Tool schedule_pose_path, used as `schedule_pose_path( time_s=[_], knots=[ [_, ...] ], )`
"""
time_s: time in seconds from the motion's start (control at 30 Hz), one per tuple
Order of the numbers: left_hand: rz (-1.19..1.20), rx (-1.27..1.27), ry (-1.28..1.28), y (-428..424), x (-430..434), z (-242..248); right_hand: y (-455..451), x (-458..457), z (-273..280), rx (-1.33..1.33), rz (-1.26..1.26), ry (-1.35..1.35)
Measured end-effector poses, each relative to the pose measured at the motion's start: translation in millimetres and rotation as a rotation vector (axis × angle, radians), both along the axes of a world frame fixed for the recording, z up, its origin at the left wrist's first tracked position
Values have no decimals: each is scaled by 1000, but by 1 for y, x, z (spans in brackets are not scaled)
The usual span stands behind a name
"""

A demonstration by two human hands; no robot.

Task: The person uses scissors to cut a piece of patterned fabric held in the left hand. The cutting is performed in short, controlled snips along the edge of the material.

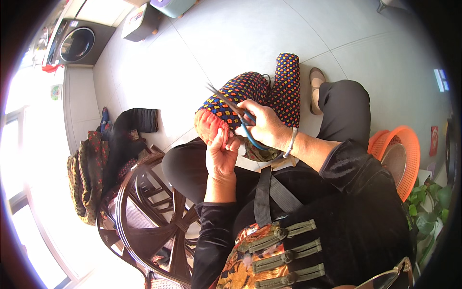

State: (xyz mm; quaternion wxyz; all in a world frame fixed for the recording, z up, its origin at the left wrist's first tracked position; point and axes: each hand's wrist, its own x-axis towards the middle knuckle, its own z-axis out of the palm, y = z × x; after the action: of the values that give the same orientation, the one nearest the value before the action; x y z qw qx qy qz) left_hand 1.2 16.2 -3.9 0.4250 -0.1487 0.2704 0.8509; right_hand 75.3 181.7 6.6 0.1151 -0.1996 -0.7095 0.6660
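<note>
A padded garment in dark fabric with bright diamond shapes lies over the lap and knees, one sleeve or leg extending away from the body. Its gathered red cuff is pinched between the thumb and fingers of my left hand. My right hand holds scissors with blue handles just above the garment, their dark blades pointing up and left, away from the cuff edge. Whether the right fingertips also touch the cuff cannot be told. A bracelet circles the right wrist.
A dark rattan chair stands at the lower left, with clothes draped over its far side. At right are an orange plastic basket and a green potted plant. A front-loading washing machine and a stool stand at upper left.
</note>
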Motion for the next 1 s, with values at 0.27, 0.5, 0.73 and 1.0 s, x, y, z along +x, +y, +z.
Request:
schedule_pose_path(
  time_s=[0.27, 0.5, 0.73, 1.0],
  knots=[
    [-75, -114, 71, 0, 2, 12, -3, -2, 2, 233, 15, -21],
    [-102, -193, 111, -1, 6, 19, -6, -5, 3, 443, -34, 100],
    [-106, -159, 67, -4, 7, 19, -2, -10, -3, 347, -23, 105],
    [16, -248, 222, -10, 3, 13, 4, -11, -2, 163, 59, 32]
  ],
)
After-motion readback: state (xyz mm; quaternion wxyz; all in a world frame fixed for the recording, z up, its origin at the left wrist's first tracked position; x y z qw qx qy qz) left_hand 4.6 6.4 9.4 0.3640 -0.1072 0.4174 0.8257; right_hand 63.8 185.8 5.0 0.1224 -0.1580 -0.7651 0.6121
